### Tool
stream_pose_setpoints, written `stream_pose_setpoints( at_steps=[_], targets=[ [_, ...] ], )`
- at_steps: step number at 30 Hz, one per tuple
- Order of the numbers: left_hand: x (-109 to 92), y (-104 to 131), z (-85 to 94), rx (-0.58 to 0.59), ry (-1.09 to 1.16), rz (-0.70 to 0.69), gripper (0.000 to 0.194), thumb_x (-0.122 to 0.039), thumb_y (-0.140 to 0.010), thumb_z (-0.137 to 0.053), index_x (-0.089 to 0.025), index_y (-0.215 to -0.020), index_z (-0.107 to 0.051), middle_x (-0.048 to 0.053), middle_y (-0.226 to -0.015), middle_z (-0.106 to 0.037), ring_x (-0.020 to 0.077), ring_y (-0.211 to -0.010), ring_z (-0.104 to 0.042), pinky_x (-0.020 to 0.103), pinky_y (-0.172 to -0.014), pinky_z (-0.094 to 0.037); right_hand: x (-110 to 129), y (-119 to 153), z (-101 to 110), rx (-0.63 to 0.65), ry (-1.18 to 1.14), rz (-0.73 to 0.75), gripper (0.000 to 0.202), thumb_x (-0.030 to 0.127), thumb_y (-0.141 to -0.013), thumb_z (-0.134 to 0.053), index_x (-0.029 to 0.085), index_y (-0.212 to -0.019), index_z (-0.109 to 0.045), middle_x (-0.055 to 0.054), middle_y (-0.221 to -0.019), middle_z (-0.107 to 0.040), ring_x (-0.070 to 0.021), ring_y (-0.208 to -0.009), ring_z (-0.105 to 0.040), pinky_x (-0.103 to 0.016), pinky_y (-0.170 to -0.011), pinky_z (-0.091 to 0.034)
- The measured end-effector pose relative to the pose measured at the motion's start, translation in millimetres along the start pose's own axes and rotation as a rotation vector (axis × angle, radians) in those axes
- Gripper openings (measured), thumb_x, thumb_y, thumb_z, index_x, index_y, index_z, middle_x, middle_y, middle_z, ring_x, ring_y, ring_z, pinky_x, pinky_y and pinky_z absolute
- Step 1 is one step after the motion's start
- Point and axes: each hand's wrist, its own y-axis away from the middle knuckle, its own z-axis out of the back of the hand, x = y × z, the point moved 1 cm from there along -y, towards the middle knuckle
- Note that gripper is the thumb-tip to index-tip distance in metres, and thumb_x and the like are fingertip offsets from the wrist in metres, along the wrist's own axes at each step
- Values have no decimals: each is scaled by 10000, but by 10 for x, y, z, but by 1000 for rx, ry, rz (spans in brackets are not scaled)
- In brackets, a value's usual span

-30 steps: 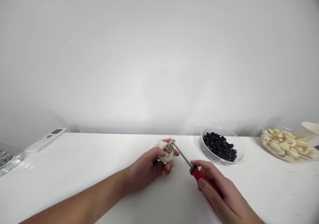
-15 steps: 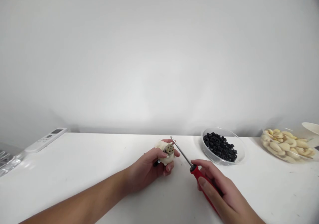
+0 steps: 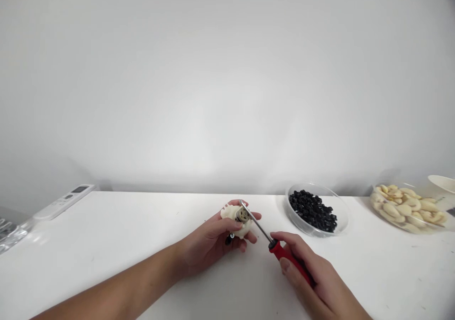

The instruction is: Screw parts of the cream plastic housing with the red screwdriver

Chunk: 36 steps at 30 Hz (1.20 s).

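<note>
A small cream-coloured part (image 3: 231,212) with a round metal piece (image 3: 242,215) set in it rests in my left hand (image 3: 213,239), the thumb pressed on it and the fingers behind. A short black piece (image 3: 229,239) sticks out below the thumb. My right hand (image 3: 307,272) is closed round the red handle of a screwdriver (image 3: 259,225). Its metal shaft points up and left, and the tip overlaps the upper edge of the round metal piece; whether they touch I cannot tell.
A clear bowl of black pieces (image 3: 341,219) stands right of centre on the white table (image 3: 106,244). Farther right are a clear container of pale, curved pieces (image 3: 405,208) and a cream cup (image 3: 441,187). A white remote (image 3: 64,201) lies at the left, beside shiny clear plastic (image 3: 12,232).
The screwdriver tip has moved slightly left and down, over the metal piece. My left hand has turned the cream part a little, showing more of its left side.
</note>
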Motion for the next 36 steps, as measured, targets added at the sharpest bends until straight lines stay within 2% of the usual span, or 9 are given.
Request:
stream_pose_setpoints(
  at_steps=[4,10,14,18,25,28,32,34,36],
  targets=[
    [-15,7,-23,35,-23,2,380,-107,-923,-604,-219,-1262,-474,167,-1445,-574,279,-1105,-688,353,-845,-482,9,2,11,7,-3,17,413,544,-1012,-482,348,-1364,-576,-61,-1332,-695,-276,-1180,-645,-420,-1014,-493],
    [-19,10,-62,36,-25,-3,415,-63,-912,-574,-235,-1276,-475,139,-1477,-560,270,-1098,-698,379,-887,-495,28,22,25,11,-3,35,400,537,-993,-531,359,-1343,-605,-52,-1344,-694,-279,-1204,-635,-417,-1045,-468],
    [-10,1,-54,38,-10,-15,316,-94,-936,-546,-202,-1230,-507,162,-1476,-552,276,-1101,-694,366,-866,-507,62,1,37,26,-78,-14,417,580,-1015,-466,351,-1350,-564,-39,-1211,-730,-264,-1115,-665,-360,-917,-524],
    [2,-1,-41,38,-24,-31,341,-103,-923,-568,-209,-1246,-535,144,-1473,-543,282,-1110,-692,355,-862,-510,72,-15,39,10,-129,-35,442,587,-1024,-450,316,-1363,-536,-51,-1121,-738,-253,-1028,-683,-325,-819,-542],
    [-2,-2,-63,29,1,-10,427,-70,-893,-599,-238,-1270,-488,139,-1482,-547,302,-1133,-690,390,-887,-508,74,19,30,-2,-36,63,393,527,-998,-544,318,-1318,-638,-73,-1271,-730,-270,-1122,-678,-384,-999,-515],
    [-6,-5,-68,33,-14,-7,450,-42,-880,-598,-242,-1268,-487,136,-1485,-548,297,-1126,-692,396,-889,-508,89,13,30,-17,-59,87,374,523,-1000,-543,325,-1296,-655,-56,-1180,-760,-252,-1024,-709,-340,-918,-556],
    [-2,-5,-55,35,7,-19,415,-52,-891,-580,-231,-1257,-499,136,-1473,-556,297,-1130,-699,384,-897,-506,71,-20,60,-73,-122,-9,401,553,-1026,-482,322,-1337,-580,-34,-1037,-768,-238,-981,-719,-270,-761,-581],
    [4,-5,-48,38,25,-25,421,-52,-896,-570,-236,-1266,-488,133,-1474,-559,299,-1131,-703,387,-907,-503,55,-21,71,-81,-119,-35,418,559,-1034,-457,311,-1357,-551,-44,-1075,-767,-231,-955,-724,-273,-752,-585],
    [10,-5,-44,32,18,-22,415,-54,-900,-577,-230,-1265,-486,139,-1484,-551,306,-1147,-696,391,-907,-501,48,-1,63,-60,-84,-9,429,562,-1027,-471,303,-1353,-574,-64,-1153,-761,-237,-983,-725,-306,-834,-590]
  ],
)
